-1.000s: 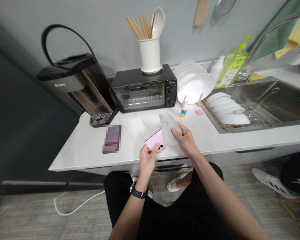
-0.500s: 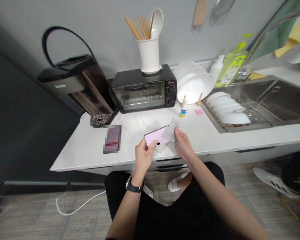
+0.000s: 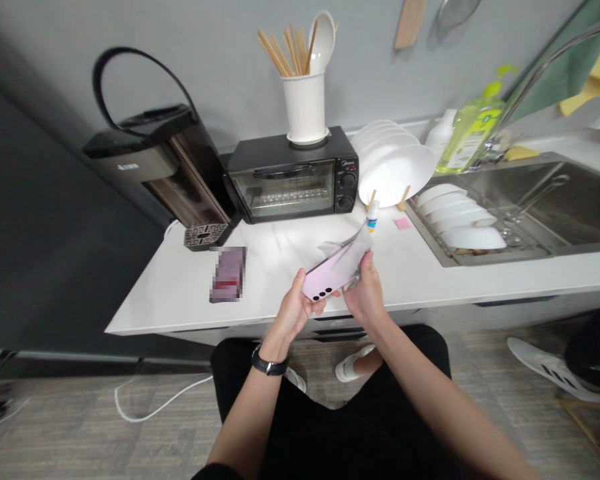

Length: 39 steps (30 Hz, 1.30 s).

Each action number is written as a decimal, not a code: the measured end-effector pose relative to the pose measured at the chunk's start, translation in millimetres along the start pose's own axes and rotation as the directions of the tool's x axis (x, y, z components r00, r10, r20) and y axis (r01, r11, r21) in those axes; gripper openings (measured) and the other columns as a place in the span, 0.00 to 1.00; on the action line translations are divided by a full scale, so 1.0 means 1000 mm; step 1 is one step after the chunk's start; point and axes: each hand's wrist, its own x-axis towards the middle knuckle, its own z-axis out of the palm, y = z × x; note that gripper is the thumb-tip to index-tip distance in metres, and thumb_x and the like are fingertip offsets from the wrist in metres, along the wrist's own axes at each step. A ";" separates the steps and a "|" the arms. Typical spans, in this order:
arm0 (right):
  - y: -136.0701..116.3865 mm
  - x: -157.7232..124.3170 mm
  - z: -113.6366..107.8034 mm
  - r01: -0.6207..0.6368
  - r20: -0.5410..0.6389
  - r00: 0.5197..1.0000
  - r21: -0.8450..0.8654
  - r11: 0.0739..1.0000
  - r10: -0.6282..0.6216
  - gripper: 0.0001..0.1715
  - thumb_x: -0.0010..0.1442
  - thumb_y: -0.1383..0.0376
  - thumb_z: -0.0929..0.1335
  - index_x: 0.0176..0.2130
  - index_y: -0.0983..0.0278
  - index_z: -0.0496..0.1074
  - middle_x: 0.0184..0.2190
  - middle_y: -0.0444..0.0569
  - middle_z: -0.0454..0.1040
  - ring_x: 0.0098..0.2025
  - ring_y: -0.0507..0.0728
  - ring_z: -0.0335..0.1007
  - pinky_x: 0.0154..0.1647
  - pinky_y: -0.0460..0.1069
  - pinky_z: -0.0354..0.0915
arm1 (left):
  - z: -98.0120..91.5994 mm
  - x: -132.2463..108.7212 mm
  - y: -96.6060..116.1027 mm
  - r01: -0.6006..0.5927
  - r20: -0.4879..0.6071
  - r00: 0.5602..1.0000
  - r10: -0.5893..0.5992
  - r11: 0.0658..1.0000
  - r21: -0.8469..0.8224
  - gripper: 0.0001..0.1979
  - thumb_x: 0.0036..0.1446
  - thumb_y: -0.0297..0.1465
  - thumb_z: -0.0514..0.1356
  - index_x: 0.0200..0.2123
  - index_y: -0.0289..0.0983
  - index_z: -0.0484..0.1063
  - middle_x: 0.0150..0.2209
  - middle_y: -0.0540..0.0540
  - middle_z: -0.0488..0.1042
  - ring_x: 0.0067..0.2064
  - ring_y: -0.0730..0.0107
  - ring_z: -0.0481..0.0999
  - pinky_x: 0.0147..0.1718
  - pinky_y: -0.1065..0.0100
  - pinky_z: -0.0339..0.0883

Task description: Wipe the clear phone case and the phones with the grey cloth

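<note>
A pink phone (image 3: 325, 279) is held above the counter's front edge, its back with three dark camera lenses facing up. My left hand (image 3: 298, 304) grips its left end, thumb on the near edge and fingers beneath. Around the phone's right end my right hand (image 3: 365, 288) presses a thin greyish-white cloth (image 3: 353, 257), which covers that part of the back. A small white bottle with a blue label (image 3: 373, 217) stands just behind the cloth. Beside it lies a pink packet (image 3: 403, 223). A blurred-out purplish flat item (image 3: 229, 275) rests on the counter to the left.
Behind are a drink dispenser (image 3: 165, 167), a toaster oven (image 3: 290, 187) bearing a utensil holder (image 3: 305, 107), and upright white plates (image 3: 397, 175). To the right, a sink (image 3: 570, 200) has bowls (image 3: 473, 237) in a rack. Another person's shoe (image 3: 550, 367) shows at the lower right.
The phone has turned in my hands, so three lenses now show along its near edge. My right hand and the cloth have shifted slightly right, and the cloth wraps more of the phone's right end.
</note>
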 end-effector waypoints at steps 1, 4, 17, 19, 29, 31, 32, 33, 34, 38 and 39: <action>0.003 -0.002 0.001 -0.018 -0.016 1.000 0.020 1.000 0.019 0.25 0.54 0.54 0.45 0.41 0.62 0.57 0.30 0.49 0.66 0.24 0.53 0.61 0.16 0.48 0.53 | 0.002 0.000 0.000 -0.011 -0.007 1.000 0.011 1.000 -0.022 0.29 0.49 0.45 0.35 0.43 0.30 0.58 0.31 0.38 0.69 0.16 0.81 0.56 0.15 0.72 0.52; 0.004 -0.001 -0.005 -0.042 -0.039 0.998 0.061 0.997 0.044 0.21 0.53 0.54 0.49 0.34 0.62 0.60 0.27 0.48 0.66 0.26 0.53 0.61 0.18 0.48 0.55 | 0.006 -0.002 -0.001 -0.052 -0.017 0.999 0.050 0.994 -0.094 0.26 0.50 0.43 0.35 0.44 0.33 0.57 0.35 0.39 0.67 0.18 0.81 0.57 0.18 0.72 0.52; 0.016 0.040 -0.056 0.044 -0.020 0.999 -0.091 0.995 -0.046 0.19 0.51 0.53 0.53 0.29 0.62 0.62 0.20 0.42 0.65 0.25 0.52 0.62 0.23 0.48 0.57 | -0.011 -0.006 0.014 -0.165 0.011 0.985 0.172 0.926 0.338 0.26 0.52 0.40 0.35 0.44 0.29 0.58 0.32 0.38 0.67 0.23 0.76 0.61 0.24 0.67 0.57; 0.017 0.042 -0.062 0.086 -0.053 0.993 -0.238 0.967 -0.101 0.18 0.51 0.54 0.53 0.29 0.62 0.61 0.23 0.43 0.66 0.27 0.53 0.62 0.26 0.49 0.57 | -0.017 -0.006 0.014 -0.227 -0.043 0.953 0.300 0.800 0.555 0.22 0.51 0.38 0.40 0.45 0.32 0.57 0.38 0.41 0.64 0.34 0.70 0.64 0.36 0.64 0.56; 0.004 0.026 -0.040 0.340 0.293 0.940 -0.817 0.466 -0.174 0.18 0.53 0.59 0.52 0.41 0.62 0.58 0.37 0.53 0.64 0.41 0.62 0.58 0.39 0.58 0.55 | -0.012 -0.004 -0.015 -0.125 0.105 0.902 0.419 0.020 0.992 0.30 0.47 0.39 0.47 0.52 0.36 0.39 0.49 0.43 0.54 0.51 0.63 0.51 0.50 0.60 0.44; 0.001 0.020 -0.033 0.489 0.464 0.870 -0.776 0.398 -0.166 0.19 0.53 0.59 0.52 0.43 0.61 0.56 0.46 0.50 0.57 0.49 0.60 0.49 0.47 0.58 0.49 | -0.012 -0.002 -0.018 -0.112 0.098 0.903 0.419 0.009 0.994 0.32 0.47 0.40 0.47 0.53 0.36 0.36 0.50 0.43 0.54 0.51 0.62 0.51 0.49 0.60 0.45; 0.000 0.015 -0.029 0.531 0.509 0.845 -0.760 0.375 -0.164 0.21 0.52 0.59 0.53 0.45 0.61 0.54 0.49 0.49 0.53 0.51 0.60 0.43 0.49 0.58 0.45 | -0.012 -0.001 -0.019 -0.100 0.083 0.905 0.417 0.020 0.995 0.33 0.47 0.41 0.47 0.53 0.37 0.35 0.49 0.44 0.54 0.51 0.63 0.52 0.49 0.60 0.46; -0.001 0.011 -0.025 0.548 0.527 0.834 -0.756 0.358 -0.165 0.24 0.52 0.58 0.53 0.48 0.62 0.50 0.51 0.48 0.48 0.53 0.60 0.38 0.51 0.59 0.42 | -0.013 -0.001 -0.020 -0.086 0.063 0.907 0.415 0.036 0.996 0.33 0.46 0.41 0.47 0.53 0.39 0.34 0.49 0.45 0.55 0.51 0.63 0.53 0.48 0.61 0.48; -0.001 0.007 -0.022 0.547 0.523 0.835 -0.761 0.348 -0.168 0.27 0.51 0.57 0.54 0.50 0.63 0.47 0.52 0.47 0.45 0.53 0.60 0.34 0.51 0.60 0.39 | -0.014 0.000 -0.021 -0.072 0.043 0.909 0.415 0.054 0.996 0.33 0.46 0.41 0.47 0.53 0.40 0.33 0.49 0.46 0.56 0.50 0.63 0.54 0.47 0.62 0.50; -0.001 -0.001 -0.021 0.573 0.563 0.814 -0.738 0.358 -0.142 0.31 0.51 0.56 0.54 0.52 0.63 0.42 0.53 0.45 0.42 0.54 0.58 0.32 0.53 0.59 0.37 | -0.016 0.001 -0.022 -0.060 0.006 0.913 0.407 0.119 0.991 0.35 0.45 0.41 0.48 0.52 0.43 0.29 0.48 0.47 0.57 0.48 0.65 0.57 0.43 0.64 0.55; -0.001 0.000 -0.023 0.598 0.598 0.791 -0.713 0.365 -0.127 0.30 0.51 0.55 0.54 0.52 0.62 0.43 0.52 0.45 0.43 0.54 0.57 0.33 0.53 0.57 0.39 | -0.016 0.000 -0.021 -0.061 0.001 0.914 0.406 0.134 0.989 0.35 0.45 0.41 0.48 0.52 0.43 0.29 0.48 0.47 0.57 0.48 0.65 0.58 0.43 0.64 0.55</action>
